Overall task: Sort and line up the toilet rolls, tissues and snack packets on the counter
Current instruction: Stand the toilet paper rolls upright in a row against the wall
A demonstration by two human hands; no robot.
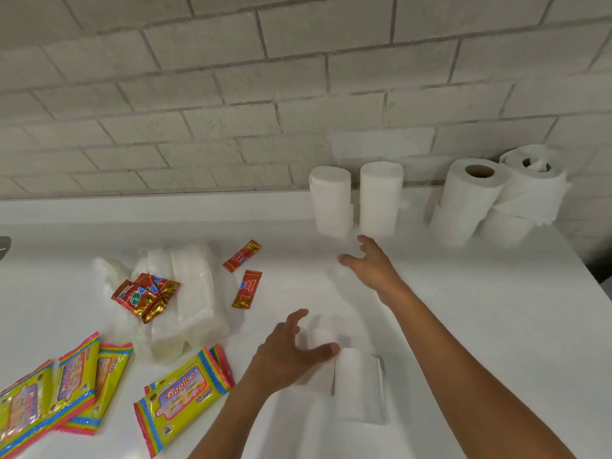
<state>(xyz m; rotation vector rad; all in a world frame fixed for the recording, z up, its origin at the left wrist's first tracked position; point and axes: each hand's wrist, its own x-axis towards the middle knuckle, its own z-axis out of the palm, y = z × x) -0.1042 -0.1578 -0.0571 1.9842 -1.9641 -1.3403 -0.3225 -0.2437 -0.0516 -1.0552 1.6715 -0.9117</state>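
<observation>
Two white toilet rolls point(331, 202) point(380, 198) stand upright side by side near the back wall. My right hand point(371, 263) hovers just in front of them, fingers spread, holding nothing. A third roll point(359, 385) lies on the counter at the front. My left hand point(291, 352) is open beside it, thumb touching its top edge. Larger rolls point(470, 200) are piled at the back right. Red snack packets point(246, 288) point(145, 296), clear-wrapped white tissue packs point(192, 293) and yellow wipe packets point(185, 392) point(66, 382) lie to the left.
The white counter point(480, 309) meets a grey brick wall at the back. Its right edge runs diagonally at the far right. A dark object shows at the left edge point(4, 246).
</observation>
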